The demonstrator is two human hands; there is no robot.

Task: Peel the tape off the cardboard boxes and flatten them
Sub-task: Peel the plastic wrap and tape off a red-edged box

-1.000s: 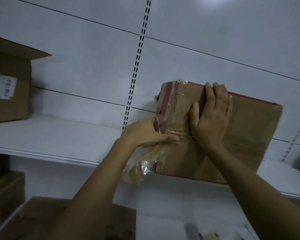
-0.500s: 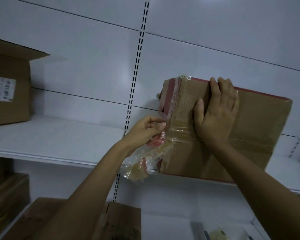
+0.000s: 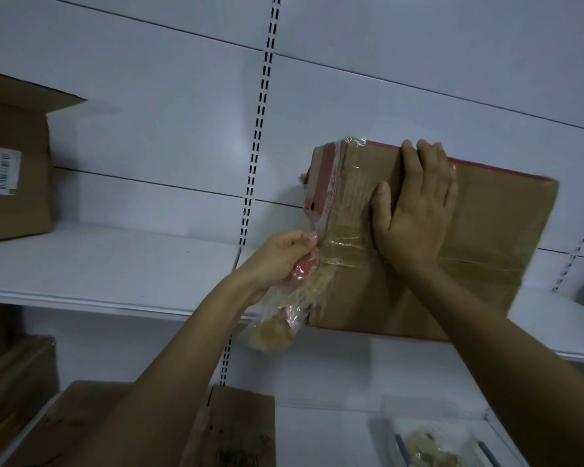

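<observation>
On the white shelf [image 3: 115,271], around 3 o'clock, the cardboard box [image 3: 486,247] is stood on edge and pressed by the right hand [image 3: 415,217], with the fingers laid flat and straight. At its left side, crumpled clear tape [image 3: 284,315] is pinched by the left hand [image 3: 277,261]. An open carton [image 3: 14,170] is parked at 9 o'clock, and flat cardboard [image 3: 233,429] at 7.

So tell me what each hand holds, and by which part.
Left hand pinches the peeled tape at its upper end, where it leaves the cardboard box. Right hand holds nothing; it presses flat on the box.
</observation>
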